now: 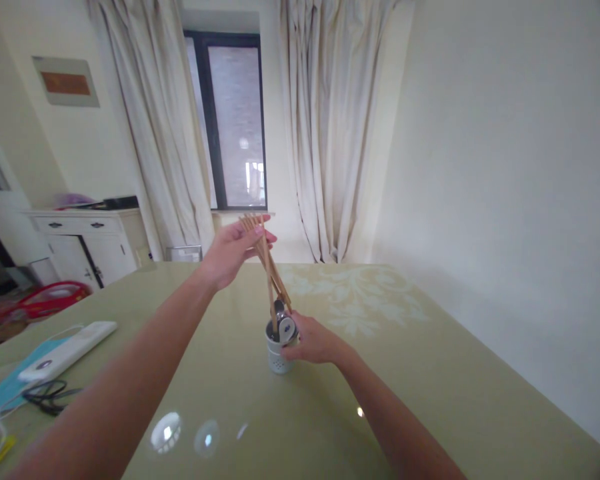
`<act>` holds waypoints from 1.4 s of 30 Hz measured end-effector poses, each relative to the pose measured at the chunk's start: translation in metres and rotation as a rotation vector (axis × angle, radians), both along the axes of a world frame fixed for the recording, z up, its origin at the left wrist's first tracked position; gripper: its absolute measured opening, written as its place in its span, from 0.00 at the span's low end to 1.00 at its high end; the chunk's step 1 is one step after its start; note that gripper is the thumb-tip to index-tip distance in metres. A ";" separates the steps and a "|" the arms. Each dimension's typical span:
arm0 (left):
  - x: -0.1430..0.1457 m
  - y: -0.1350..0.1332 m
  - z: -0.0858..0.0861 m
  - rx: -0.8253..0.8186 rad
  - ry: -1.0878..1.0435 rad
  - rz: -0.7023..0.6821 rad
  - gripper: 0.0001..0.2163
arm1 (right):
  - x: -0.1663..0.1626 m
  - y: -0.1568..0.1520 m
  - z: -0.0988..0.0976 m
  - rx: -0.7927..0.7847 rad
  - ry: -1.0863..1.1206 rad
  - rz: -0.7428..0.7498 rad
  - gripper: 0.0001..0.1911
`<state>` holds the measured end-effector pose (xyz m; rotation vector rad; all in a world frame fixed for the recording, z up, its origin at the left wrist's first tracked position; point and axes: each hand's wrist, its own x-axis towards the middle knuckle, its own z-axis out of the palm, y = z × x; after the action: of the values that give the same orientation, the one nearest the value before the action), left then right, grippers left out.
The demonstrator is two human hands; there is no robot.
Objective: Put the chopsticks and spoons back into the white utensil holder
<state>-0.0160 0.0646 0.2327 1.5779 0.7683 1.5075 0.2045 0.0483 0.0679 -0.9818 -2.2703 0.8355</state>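
Several wooden chopsticks (269, 261) are gripped near their upper ends by my left hand (235, 245). They slant down to the right, and one reaches into the mouth of a small white utensil holder (279, 360) with holes in its side. The lower ends of the others are close to the rim, partly behind metal spoons (287, 328) that stand in the holder. Beside the holder on its right, my right hand (313, 340) is closed around its upper part and the spoons. Its fingertips are partly hidden.
The holder stands on a glossy greenish table (220, 373). At the left lie a white power strip (67, 350), a blue cloth-like sheet (10, 393) and black cables (50, 399). A wall (510, 200) borders the table's right side. Curtains (330, 133) hang beyond it.
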 end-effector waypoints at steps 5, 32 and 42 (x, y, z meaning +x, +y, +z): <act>-0.045 0.009 0.013 -0.030 -0.207 0.130 0.09 | -0.001 0.001 -0.002 0.019 -0.025 -0.028 0.29; -0.058 0.072 -0.231 -0.566 0.528 0.457 0.14 | -0.002 -0.006 0.005 -0.017 -0.075 -0.041 0.31; -0.096 -0.025 -0.250 -0.201 0.849 0.293 0.39 | -0.004 -0.005 0.003 0.009 -0.052 -0.027 0.28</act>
<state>-0.1118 0.0391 -0.0177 2.0047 1.6205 0.8501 0.2007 0.0431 0.0711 -1.0383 -2.2972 0.7965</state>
